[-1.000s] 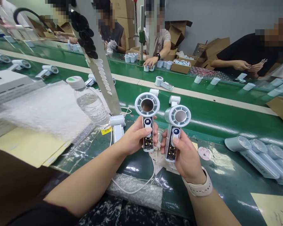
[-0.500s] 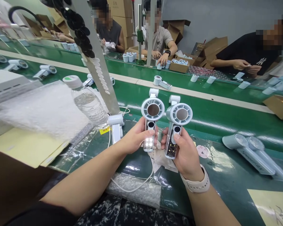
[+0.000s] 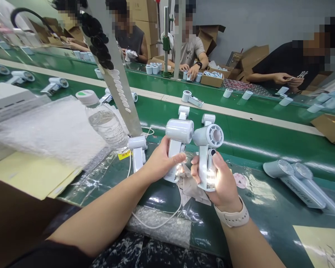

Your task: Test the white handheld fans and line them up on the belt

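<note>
While our left hand [image 3: 169, 160] is closed around the handle of a pale blue handheld fan [image 3: 179, 131], our right hand [image 3: 225, 180] grasps a second fan [image 3: 208, 135] by its handle, just beside the first. We have both roughly upright above the green desk [image 3: 268, 212]. The barrel of the one on the left shows us its side, with light glinting near our thumb; the other turns its vented round end rightward and partly towards us, and its lower handle glows brightly. Our right wrist wears a pale watch strap [image 3: 233, 217]. Below our hands lie crumpled white paper [image 3: 194, 188], a white cable [image 3: 158, 227] and bubble wrap [image 3: 167, 232]. To our left we have another upright fan [image 3: 138, 149], a clear water bottle [image 3: 107, 124] and yellow sheets [image 3: 25, 173]; to our right, two pale fans [image 3: 301, 186] lie close together. Across the green belt [image 3: 248, 137], a person in black [image 3: 286, 63] handles thin pale pieces, and a person in grey [image 3: 191, 52] reaches to small blue cups [image 3: 194, 75] near an open box of cables [image 3: 212, 79].
</note>
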A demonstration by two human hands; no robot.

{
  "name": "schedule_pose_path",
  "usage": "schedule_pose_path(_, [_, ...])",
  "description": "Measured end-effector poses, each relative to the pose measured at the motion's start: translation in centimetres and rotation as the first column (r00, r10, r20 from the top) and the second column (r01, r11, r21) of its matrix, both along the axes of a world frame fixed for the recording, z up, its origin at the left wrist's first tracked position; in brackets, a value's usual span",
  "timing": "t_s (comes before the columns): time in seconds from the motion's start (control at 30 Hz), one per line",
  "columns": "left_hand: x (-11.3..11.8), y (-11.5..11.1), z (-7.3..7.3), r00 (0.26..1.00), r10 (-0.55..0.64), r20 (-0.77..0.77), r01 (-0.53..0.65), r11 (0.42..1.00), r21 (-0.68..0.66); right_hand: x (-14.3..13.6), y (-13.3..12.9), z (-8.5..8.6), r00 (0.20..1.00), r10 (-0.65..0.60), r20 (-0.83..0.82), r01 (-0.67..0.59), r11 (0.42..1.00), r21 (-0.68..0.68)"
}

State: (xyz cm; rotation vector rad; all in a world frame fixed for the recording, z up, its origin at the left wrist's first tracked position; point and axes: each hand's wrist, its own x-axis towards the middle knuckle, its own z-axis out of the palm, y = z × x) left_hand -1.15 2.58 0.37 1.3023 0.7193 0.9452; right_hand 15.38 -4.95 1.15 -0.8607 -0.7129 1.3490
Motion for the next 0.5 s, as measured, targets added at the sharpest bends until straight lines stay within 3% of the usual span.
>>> schedule_pose_path(0.1, [-0.14, -0.15, -0.04, 0.997, -0.036, 0.073, 0.037, 0.999, -0.014, -0.09, 0.05, 0.43, 0.993, 0.043, -0.110, -0.051, 0.996, -0.079])
schedule_pose_path(0.23, [-0.35, -0.46, -0.01, 0.964, -0.192, 0.186, 0.202, 0.979, -0.034, -0.35, -0.32, 0.86, 0.968, 0.114, -0.224, -0.133, 0.988, -0.073])
schedule_pose_path(0.5, [-0.42, -0.80, 0.63, 0.947, -0.233, 0.222, 0.249, 0.967, -0.047, -0.07, -0.34, 0.73, 0.987, -0.045, -0.155, 0.038, 0.998, -0.047])
